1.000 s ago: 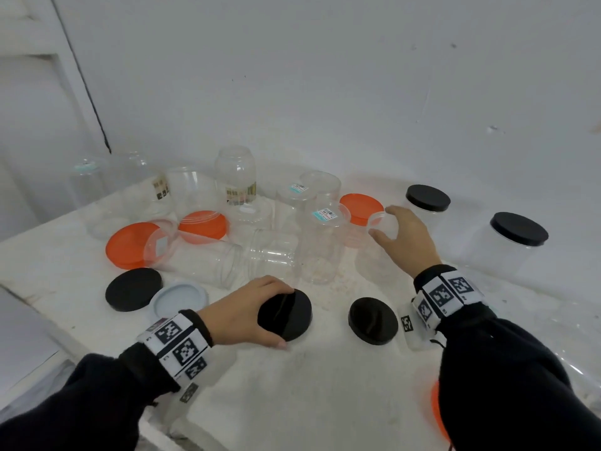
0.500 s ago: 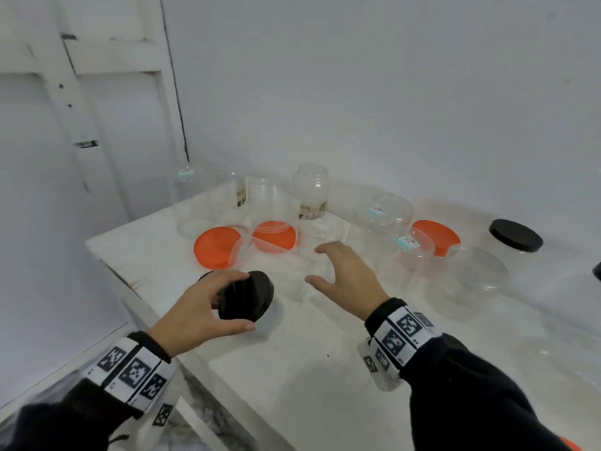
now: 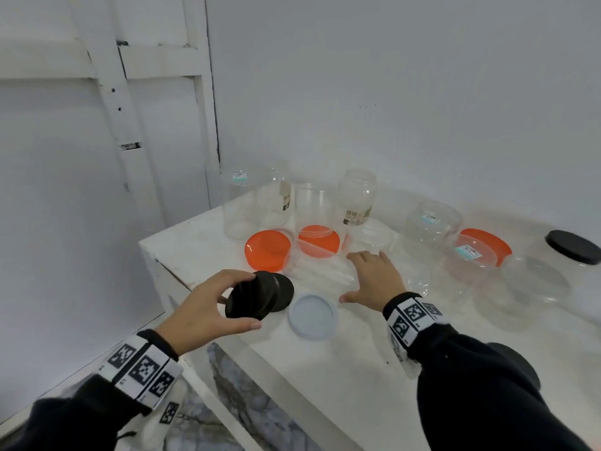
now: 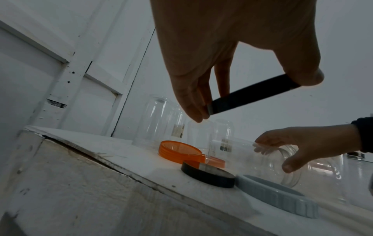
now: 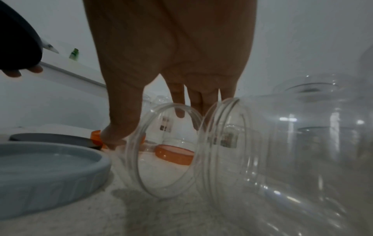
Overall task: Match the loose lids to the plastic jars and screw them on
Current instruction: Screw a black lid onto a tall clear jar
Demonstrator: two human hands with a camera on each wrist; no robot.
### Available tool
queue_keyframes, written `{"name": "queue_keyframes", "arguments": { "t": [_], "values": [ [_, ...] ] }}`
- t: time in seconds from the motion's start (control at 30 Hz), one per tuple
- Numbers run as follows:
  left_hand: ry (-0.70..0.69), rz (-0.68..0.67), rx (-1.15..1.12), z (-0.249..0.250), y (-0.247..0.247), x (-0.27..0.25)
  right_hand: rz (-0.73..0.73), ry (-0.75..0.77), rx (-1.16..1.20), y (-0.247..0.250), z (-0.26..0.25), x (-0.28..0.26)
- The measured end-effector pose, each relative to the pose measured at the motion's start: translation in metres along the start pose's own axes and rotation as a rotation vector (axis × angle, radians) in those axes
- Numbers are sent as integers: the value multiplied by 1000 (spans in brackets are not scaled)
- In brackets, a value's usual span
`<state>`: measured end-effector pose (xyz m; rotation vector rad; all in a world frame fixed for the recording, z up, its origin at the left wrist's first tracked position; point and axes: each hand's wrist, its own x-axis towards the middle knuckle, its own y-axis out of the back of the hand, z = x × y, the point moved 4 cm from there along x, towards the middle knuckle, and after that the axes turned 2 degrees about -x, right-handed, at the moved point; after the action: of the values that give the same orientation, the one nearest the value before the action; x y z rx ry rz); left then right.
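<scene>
- The left hand [image 3: 201, 307] pinches a round black plastic lid [image 3: 250, 299] by its rim, thumb on one side and fingertips [image 4: 193, 110] on the other; the lid is tilted and held clear above the table.
- Straight below that lid a second round black lid [image 4: 207, 174] lies flat on the white tabletop [image 3: 325, 379], near the front-left corner.
- Just beside it, touching or nearly so, lies a round pale grey-blue ribbed lid [image 3: 313, 315], open side up.
- The right hand [image 3: 374, 281] is spread wide, fingers [image 5: 178, 102] reaching over the top of a clear plastic jar lying on its side [image 5: 167, 151] and thumb down at its left flank; whether the hand already presses the jar cannot be told.
- That jar's threaded mouth points toward the person, close to the grey-blue lid; a second clear jar on its side [image 5: 252, 151] lies right against it.
- Behind the hands a round orange plastic lid [image 3: 268, 250] lies open side up, and another orange lid [image 3: 318, 240] sits beside it under a tall clear jar.
- Several more clear plastic jars stand upright along the white wall, some with paper labels; one narrow-necked labelled jar [image 3: 357, 198] stands in the middle of the row.
- To the right, a third orange lid [image 3: 487, 244] lies behind low clear tubs, and a clear jar with a black lid already on [image 3: 572, 247] stands at the far right.
</scene>
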<state>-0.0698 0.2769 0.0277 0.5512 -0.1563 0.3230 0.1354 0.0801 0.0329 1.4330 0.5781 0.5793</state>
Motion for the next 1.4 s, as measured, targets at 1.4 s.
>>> {"name": "queue_keyframes", "arguments": {
  "t": [1.4],
  "values": [
    [-277, -197, -231, 44, -63, 57, 343, -253, 562, 46, 28, -140]
  ]
}}
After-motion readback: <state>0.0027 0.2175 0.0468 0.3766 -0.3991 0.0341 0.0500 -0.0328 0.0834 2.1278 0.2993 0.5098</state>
